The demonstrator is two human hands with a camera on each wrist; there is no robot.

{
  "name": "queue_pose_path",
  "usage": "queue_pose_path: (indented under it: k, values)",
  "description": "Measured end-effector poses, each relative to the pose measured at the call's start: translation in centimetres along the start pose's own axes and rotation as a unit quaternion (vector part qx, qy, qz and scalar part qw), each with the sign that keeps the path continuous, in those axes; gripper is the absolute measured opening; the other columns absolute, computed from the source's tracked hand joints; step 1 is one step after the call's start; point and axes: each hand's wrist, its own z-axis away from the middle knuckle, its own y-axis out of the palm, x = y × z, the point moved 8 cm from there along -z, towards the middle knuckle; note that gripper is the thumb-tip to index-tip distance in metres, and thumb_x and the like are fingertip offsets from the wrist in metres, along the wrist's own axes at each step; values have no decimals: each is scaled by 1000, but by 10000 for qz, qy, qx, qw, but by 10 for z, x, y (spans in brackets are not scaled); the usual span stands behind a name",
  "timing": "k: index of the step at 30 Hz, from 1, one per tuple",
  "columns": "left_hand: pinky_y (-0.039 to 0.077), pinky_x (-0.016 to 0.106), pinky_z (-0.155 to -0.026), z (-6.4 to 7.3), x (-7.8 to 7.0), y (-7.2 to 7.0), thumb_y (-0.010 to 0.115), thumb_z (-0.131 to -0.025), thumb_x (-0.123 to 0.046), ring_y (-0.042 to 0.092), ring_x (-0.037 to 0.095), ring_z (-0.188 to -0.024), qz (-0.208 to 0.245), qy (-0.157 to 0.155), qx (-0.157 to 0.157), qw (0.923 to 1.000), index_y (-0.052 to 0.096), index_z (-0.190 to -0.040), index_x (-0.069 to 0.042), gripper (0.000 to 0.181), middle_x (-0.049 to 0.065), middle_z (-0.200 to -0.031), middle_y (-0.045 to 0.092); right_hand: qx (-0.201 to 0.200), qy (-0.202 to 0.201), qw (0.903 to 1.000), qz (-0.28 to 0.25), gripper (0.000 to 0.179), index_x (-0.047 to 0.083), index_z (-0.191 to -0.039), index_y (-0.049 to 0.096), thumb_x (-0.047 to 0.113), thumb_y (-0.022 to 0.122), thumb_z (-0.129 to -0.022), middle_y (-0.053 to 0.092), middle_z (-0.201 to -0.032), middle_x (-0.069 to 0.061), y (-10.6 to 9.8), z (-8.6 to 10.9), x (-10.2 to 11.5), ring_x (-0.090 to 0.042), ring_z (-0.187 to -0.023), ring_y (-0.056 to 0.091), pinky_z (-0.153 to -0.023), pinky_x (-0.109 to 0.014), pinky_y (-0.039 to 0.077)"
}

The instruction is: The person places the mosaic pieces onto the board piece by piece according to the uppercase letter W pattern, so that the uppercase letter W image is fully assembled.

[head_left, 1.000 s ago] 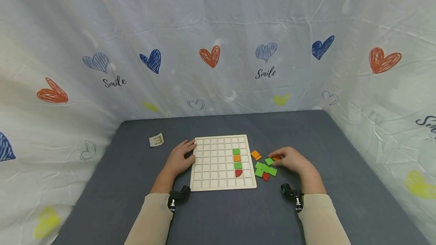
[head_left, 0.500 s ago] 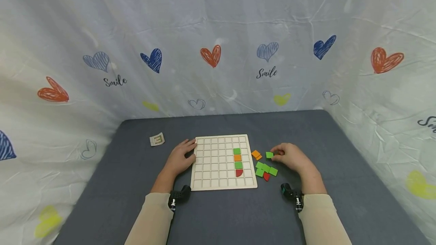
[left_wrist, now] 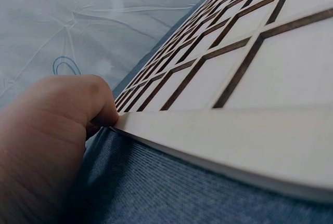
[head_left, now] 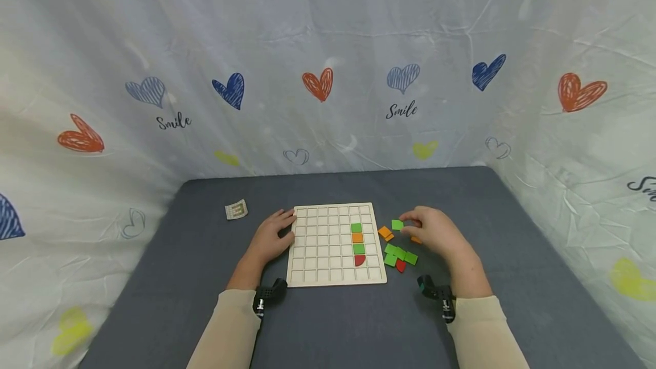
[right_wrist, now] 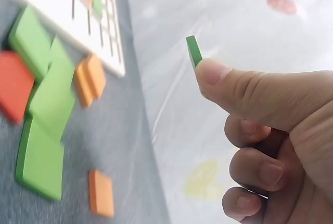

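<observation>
A pale wooden grid board (head_left: pixel 328 244) lies flat on the table. One column near its right side holds a green square, an orange square, another green square and a red quarter-round tile (head_left: pixel 360 260). My left hand (head_left: pixel 273 239) rests against the board's left edge, fingertips touching it. Between thumb and fingers, my right hand (head_left: pixel 433 231) pinches a green square tile (head_left: pixel 397 225), raised above the table in the right wrist view. Below that hand lie several loose green tiles (right_wrist: pixel 47 89), a red tile (right_wrist: pixel 13 86) and orange tiles (right_wrist: pixel 91 80).
A small printed paper card (head_left: pixel 236 209) lies at the back left of the dark grey table (head_left: pixel 328 323). Another orange tile (right_wrist: pixel 101 193) sits apart from the pile. A white curtain (head_left: pixel 277 33) with printed hearts stands behind and at both sides.
The green tile has come up off the pile in my right hand, moving away from me and slightly left. An orange tile beneath that hand shows again. My left hand stays put.
</observation>
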Motion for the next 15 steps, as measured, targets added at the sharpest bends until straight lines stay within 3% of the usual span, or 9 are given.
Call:
queue_pose_path:
  k: [15]
  values:
    - [25,59,-122,0,1,1,59,-97,-21,30,33,-151,-16,-42,45,10000,58,-148,-8,52,4,-158,46,-74,-697,9975,-16,26,12,-116,78,21,78,-92,46,-74,2,22,3,57,-15,-64,42,-56,-30,34]
